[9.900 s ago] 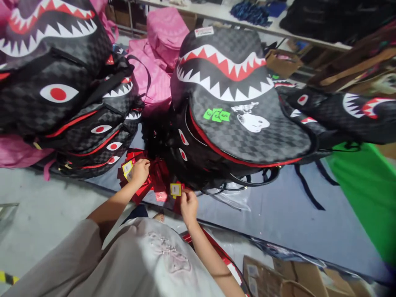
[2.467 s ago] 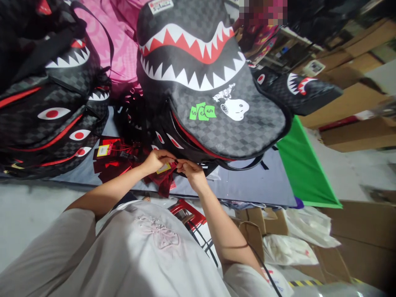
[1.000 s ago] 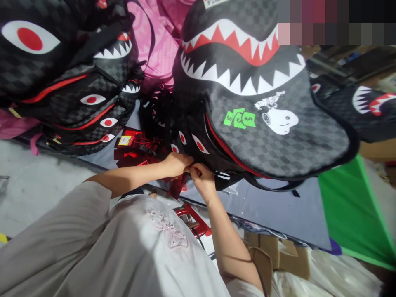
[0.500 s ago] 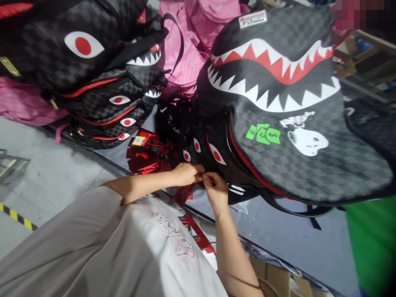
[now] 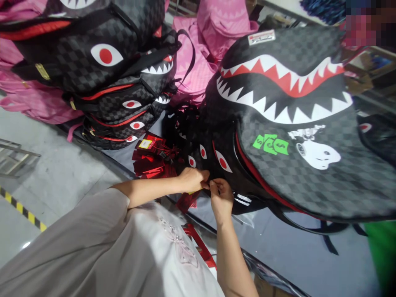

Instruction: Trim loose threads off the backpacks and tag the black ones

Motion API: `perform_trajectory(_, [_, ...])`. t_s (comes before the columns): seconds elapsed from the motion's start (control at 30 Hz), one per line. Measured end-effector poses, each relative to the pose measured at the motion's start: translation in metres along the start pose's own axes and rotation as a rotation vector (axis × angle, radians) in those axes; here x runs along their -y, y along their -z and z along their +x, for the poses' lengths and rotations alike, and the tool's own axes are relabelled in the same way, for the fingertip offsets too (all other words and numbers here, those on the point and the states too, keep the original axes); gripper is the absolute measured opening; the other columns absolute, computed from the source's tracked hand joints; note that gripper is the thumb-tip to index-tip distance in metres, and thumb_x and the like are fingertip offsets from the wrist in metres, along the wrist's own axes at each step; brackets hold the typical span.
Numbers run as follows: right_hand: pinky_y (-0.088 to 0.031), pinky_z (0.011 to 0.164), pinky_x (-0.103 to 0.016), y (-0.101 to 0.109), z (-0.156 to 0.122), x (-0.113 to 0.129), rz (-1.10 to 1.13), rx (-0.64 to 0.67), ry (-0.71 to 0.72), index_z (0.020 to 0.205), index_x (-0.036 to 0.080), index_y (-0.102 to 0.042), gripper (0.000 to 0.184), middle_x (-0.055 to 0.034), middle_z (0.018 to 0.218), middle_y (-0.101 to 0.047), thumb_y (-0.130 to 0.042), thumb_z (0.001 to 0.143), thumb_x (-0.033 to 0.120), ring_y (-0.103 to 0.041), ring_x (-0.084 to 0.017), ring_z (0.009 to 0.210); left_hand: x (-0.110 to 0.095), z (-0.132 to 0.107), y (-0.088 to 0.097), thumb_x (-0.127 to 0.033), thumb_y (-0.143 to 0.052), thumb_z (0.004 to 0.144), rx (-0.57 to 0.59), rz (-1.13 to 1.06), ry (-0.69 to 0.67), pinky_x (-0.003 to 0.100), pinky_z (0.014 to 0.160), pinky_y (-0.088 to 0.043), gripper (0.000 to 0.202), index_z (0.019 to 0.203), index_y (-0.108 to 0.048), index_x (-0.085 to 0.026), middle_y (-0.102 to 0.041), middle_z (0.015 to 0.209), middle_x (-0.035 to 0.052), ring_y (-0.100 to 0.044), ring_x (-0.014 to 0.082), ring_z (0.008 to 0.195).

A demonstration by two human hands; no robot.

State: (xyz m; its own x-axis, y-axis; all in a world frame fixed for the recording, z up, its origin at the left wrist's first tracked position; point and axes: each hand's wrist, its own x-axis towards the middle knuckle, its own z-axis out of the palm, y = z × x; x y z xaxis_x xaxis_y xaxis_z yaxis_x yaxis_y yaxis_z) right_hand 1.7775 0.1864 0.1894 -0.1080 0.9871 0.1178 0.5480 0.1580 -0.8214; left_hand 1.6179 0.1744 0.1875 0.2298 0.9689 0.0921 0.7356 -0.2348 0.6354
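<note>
The person's two hands meet just below the near left side of a black checkered shark-mouth backpack (image 5: 297, 130), which lies on a grey-blue covered table (image 5: 275, 249) with a white cartoon dog's head and green banknotes printed on its front. The right hand (image 5: 222, 197) has thumb and forefinger pinching a small dark piece (image 5: 207, 186), too blurred to identify. The left hand (image 5: 193, 180) curls in toward that same piece, its back turned to the camera, so whether its fingertips grip anything cannot be told.

Beneath the left hand, below and left of the shark-mouth backpack, shows a red hang tag (image 5: 188, 202); what it is fastened to is hidden. Farther left of the shark-mouth backpack lies a heap of red hang tags (image 5: 150, 163), one bearing a yellow-edged white label (image 5: 145, 144).

A stack of black checkered backpacks (image 5: 102, 88) with red-eye prints rises beyond the heap, left of the shark-mouth backpack. Pink backpacks (image 5: 221, 20) sit behind the shark-mouth backpack to its left, and a green sheet (image 5: 383, 251) shows below its right end.
</note>
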Motion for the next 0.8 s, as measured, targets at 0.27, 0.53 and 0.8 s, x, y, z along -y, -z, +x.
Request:
perform_trajectory(0.27, [-0.047,0.069,-0.034,0.006,0.003,-0.011,-0.002,0.023,-0.03,0.086,0.02,-0.058,0.034,-0.0043,0.076,-0.063,-0.059,0.076,0.053,-0.061,-0.021,0.073,-0.005,0.003,0.002,-0.042,-0.051,0.092,0.056,0.026,-0.041,0.027,0.06,-0.047,0.029,0.108,-0.064,-0.021,-0.075,0.095,0.006,-0.071,0.0226,0.088])
perform_trajectory(0.53, [-0.047,0.068,-0.034,0.011,0.011,-0.018,-0.005,0.06,-0.06,0.085,0.019,-0.058,0.045,-0.0049,0.076,-0.066,-0.062,0.071,0.061,-0.063,-0.023,0.074,-0.007,0.005,0.009,-0.045,-0.049,0.093,0.131,0.062,-0.054,0.028,0.056,-0.047,0.034,0.115,-0.062,-0.022,-0.073,0.104,0.0036,-0.07,0.0223,0.092])
perform_trajectory(0.8, [-0.05,0.061,-0.032,0.012,0.019,-0.032,0.074,0.086,-0.042,0.086,0.019,-0.058,0.05,-0.0063,0.075,-0.069,-0.067,0.067,0.064,-0.066,-0.024,0.072,-0.009,0.009,0.014,-0.041,-0.047,0.093,0.166,0.095,-0.041,0.03,0.057,-0.049,0.036,0.12,-0.06,-0.022,-0.073,0.107,0.006,-0.07,0.0253,0.096])
